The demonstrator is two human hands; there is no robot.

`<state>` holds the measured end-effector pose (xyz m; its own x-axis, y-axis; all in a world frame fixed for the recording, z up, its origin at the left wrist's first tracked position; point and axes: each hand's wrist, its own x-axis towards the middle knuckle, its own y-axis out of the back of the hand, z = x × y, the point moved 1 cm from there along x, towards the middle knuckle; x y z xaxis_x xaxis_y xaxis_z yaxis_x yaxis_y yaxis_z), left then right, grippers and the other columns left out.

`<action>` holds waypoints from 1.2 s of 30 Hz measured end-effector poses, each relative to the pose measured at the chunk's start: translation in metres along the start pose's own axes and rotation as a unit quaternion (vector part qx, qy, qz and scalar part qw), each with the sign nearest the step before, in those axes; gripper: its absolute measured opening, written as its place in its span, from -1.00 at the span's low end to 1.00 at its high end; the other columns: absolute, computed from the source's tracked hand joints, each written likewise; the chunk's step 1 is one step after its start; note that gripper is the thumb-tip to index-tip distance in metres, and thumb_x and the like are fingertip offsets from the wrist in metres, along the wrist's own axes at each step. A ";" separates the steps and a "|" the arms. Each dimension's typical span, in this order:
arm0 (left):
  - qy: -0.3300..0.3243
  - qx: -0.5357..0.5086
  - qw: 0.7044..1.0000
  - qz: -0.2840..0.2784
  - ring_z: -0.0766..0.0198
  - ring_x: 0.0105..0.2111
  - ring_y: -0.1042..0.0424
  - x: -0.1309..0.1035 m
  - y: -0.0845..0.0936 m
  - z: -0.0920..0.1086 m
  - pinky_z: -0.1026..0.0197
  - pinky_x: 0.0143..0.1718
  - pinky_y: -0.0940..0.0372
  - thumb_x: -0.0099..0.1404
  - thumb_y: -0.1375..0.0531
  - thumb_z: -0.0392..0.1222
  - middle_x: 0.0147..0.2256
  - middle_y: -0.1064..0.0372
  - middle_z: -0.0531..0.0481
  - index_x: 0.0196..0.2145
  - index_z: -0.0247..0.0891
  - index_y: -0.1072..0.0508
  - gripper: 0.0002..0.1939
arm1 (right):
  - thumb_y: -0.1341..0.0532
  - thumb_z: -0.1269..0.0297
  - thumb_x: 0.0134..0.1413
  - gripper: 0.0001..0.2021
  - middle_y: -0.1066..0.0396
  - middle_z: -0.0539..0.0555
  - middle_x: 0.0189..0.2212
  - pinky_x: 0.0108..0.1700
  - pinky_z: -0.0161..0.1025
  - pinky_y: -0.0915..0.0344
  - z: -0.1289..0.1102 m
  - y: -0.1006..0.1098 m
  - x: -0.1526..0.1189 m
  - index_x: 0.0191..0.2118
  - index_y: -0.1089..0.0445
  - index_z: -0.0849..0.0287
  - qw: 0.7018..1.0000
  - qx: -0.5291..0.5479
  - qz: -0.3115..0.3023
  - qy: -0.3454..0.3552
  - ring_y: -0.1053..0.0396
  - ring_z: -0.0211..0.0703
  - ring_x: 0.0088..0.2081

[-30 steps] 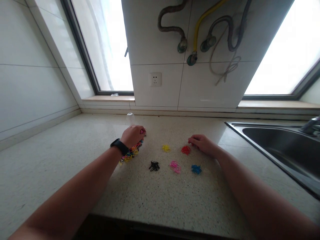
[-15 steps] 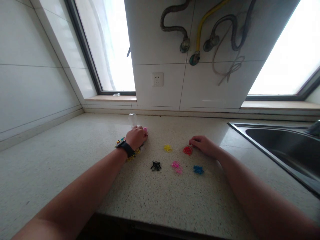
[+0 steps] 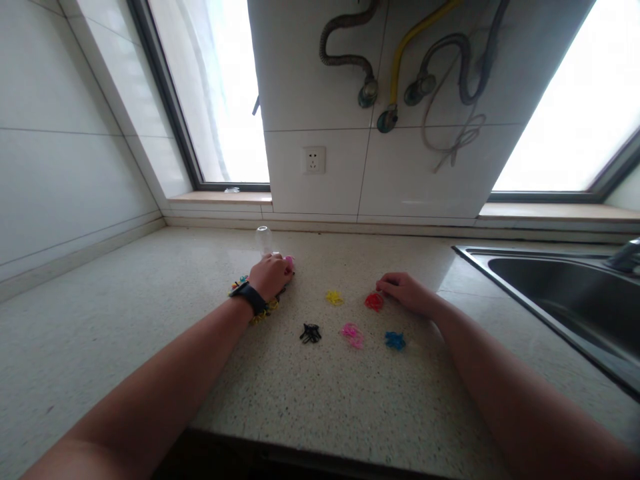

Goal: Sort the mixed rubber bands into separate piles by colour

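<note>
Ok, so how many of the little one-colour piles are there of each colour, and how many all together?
Yellow pile: 1
Red pile: 1
Black pile: 1
Pink pile: 1
Blue pile: 1
Total: 5
The mixed heap is partly hidden by the left hand, so it isn't counted.

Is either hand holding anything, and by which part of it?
It cannot be told: the left hand has its fingers at pink bands, the right hand is beside the red bands, and any grip is too small to make out.
</note>
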<state>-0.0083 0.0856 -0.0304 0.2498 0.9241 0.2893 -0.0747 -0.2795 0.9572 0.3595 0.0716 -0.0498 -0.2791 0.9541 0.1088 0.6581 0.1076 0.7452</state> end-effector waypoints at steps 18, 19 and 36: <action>-0.022 -0.414 0.910 -0.017 0.31 -0.34 -0.38 0.007 0.019 0.018 0.21 -0.29 -0.36 0.38 -0.17 -0.06 -0.28 -0.41 -0.07 -0.17 -0.35 -0.46 -0.73 | -0.15 0.06 0.12 -0.68 -0.45 0.05 -0.48 -0.33 -0.25 -0.19 -0.002 0.000 0.000 -0.36 -0.50 0.21 1.000 0.004 0.000 -0.009 -0.30 -0.18 -0.43; -0.027 -0.459 0.888 -0.020 0.36 -0.40 -0.34 0.006 0.023 0.024 0.26 -0.36 -0.32 0.37 -0.16 -0.05 -0.32 -0.40 -0.06 -0.20 -0.35 -0.46 -0.73 | -0.15 0.06 0.12 -0.68 -0.44 0.05 -0.49 -0.33 -0.25 -0.19 -0.003 0.000 -0.001 -0.36 -0.50 0.21 1.000 0.002 -0.001 -0.010 -0.29 -0.19 -0.43; -0.104 -0.782 0.589 -0.177 0.47 -0.53 -0.25 -0.047 0.094 0.099 0.38 -0.52 -0.09 0.28 -0.27 -0.07 -0.41 -0.40 -0.01 -0.29 -0.33 -0.36 -0.74 | -0.12 0.05 0.15 -0.67 -0.42 0.03 -0.49 -0.36 -0.27 -0.16 0.010 -0.003 0.003 -0.34 -0.50 0.21 1.000 0.003 -0.004 0.009 -0.26 -0.22 -0.45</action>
<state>0.0690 -0.0096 0.0457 0.6182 0.7545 0.2205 -0.7389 0.6535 -0.1642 0.3637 0.0767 -0.0577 -0.2969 0.9479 0.1157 0.6607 0.1164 0.7416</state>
